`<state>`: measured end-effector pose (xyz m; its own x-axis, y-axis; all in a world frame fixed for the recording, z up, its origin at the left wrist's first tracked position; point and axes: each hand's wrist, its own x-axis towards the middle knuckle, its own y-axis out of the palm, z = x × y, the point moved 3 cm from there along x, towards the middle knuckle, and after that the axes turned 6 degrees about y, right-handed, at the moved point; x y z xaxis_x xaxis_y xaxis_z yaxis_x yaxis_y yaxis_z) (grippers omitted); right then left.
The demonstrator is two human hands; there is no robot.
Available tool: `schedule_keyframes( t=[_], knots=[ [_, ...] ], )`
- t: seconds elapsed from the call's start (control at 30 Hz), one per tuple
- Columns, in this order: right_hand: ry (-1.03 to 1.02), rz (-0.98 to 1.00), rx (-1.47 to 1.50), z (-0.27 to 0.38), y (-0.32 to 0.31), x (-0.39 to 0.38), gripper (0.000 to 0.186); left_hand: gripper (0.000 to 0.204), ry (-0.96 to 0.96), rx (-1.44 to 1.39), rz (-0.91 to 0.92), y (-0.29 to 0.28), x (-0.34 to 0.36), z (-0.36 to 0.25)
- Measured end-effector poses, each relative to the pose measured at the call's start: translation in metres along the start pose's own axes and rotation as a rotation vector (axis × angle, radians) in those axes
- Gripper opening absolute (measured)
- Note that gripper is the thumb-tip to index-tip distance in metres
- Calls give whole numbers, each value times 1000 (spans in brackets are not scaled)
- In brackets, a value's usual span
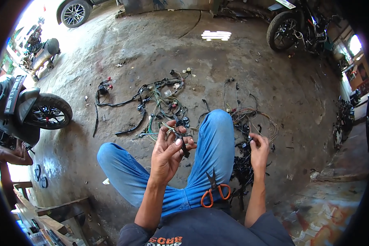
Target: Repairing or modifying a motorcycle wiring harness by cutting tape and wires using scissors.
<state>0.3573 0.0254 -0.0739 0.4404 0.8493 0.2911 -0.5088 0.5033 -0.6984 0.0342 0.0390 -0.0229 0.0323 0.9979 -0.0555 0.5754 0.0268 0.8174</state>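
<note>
We are gripping a black connector [183,144] with our left hand [168,153] fingers above the scissors [212,189]; our right hand [259,148] is pinching wires [250,119]. Most harness [160,102] beyond is lying unsorted.

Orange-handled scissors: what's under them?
The scissors rest on the blue-jeaned right thigh, near the lap, blades pointing up the leg. Whatever lies beneath that leg is covered; only dark wires show beside it.

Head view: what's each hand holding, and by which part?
Left hand pinches a thin black wire lead by its upper end, between thumb and fingertips. Right hand grips a dark wire at its end.
</note>
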Motion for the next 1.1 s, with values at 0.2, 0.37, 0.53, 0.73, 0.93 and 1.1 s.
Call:
schedule_keyframes(
  t=[0.2, 0.37, 0.53, 0.73, 0.93, 1.1],
  knots=[
    [458, 231, -125, -34, -7, -25, 13, 68, -49, 0, 100, 8, 6, -4],
    [169, 279, -420, -75, 2, -43, 24, 72, -92, -3, 108, 8, 10, 1],
    [209, 52, -22, 13, -11, -23, 22, 71, -93, 94, 195, 12, 7, 9],
    [-201, 410, 421, 165, 4, -46, 21, 75, -82, 259, 162, 3, 1, 25],
    [-91, 457, 531, 171, 34, -55, 25, 69, -130, 326, 187, 2, -3, 19],
    [-81, 491, 521, 173, 37, -60, 20, 71, -112, 492, 172, -3, -4, 16]
  ],
)
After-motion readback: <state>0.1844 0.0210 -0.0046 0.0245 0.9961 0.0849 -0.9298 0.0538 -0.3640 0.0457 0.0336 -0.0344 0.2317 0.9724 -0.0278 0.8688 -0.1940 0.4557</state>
